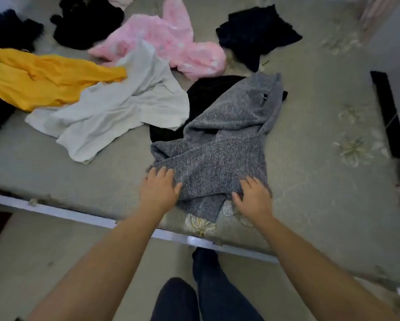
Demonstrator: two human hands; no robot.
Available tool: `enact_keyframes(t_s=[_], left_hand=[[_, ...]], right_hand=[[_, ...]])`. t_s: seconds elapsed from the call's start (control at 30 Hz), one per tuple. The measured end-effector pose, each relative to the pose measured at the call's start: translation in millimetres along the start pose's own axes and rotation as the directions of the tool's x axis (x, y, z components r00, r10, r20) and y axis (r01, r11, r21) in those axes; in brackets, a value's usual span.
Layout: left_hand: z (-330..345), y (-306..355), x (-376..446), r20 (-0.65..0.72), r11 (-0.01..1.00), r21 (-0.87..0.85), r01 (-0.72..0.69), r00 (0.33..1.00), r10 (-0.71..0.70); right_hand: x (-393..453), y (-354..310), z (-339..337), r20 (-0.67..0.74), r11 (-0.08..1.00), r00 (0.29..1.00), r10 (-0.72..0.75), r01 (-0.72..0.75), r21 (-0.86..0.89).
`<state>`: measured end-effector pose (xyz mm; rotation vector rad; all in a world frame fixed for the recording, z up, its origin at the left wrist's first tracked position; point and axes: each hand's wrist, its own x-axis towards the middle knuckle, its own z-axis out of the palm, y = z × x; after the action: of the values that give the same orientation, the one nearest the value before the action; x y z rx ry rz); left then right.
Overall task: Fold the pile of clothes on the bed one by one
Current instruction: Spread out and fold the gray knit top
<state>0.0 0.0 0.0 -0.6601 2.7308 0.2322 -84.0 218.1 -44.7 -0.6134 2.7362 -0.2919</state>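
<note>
A grey knit garment (226, 135) lies crumpled near the front edge of the bed (310, 193). My left hand (159, 188) rests on its lower left corner, fingers spread over the fabric. My right hand (252, 195) lies on its lower right edge with the fingers slightly bent into the cloth. Behind it lie a black garment (203, 93), a pale grey shirt (115, 110), a yellow garment (43, 77), a pink fluffy garment (168, 40) and more black clothes (256, 33), all unfolded.
The bed has a pale floral cover and a white frame rail (78, 215) along its front. Another black pile (87, 22) lies at the back left. A dark bar (388, 117) runs along the right side. My legs (206, 293) stand on the floor below.
</note>
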Motion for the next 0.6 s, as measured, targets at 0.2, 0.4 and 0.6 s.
enact_keyframes(t_s=[0.2, 0.4, 0.6], left_hand=[[65.3, 24.7, 85.8, 0.139, 0.985, 0.001, -0.170, 0.976, 0.168], [82.6, 17.6, 143.1, 0.028, 0.974, -0.072, -0.214, 0.976, 0.217], [39.9, 9.4, 170.6, 0.004, 0.905, -0.270, -0.329, 0.940, 0.342]], right_hand=[[37.9, 20.3, 42.3, -0.044, 0.999, 0.998, 0.036, -0.036, 0.007], [52.6, 24.5, 37.0, -0.264, 0.999, 0.964, -0.020, 0.027, 0.025], [58.2, 17.3, -18.1, -0.186, 0.981, 0.978, 0.099, -0.065, 0.180]])
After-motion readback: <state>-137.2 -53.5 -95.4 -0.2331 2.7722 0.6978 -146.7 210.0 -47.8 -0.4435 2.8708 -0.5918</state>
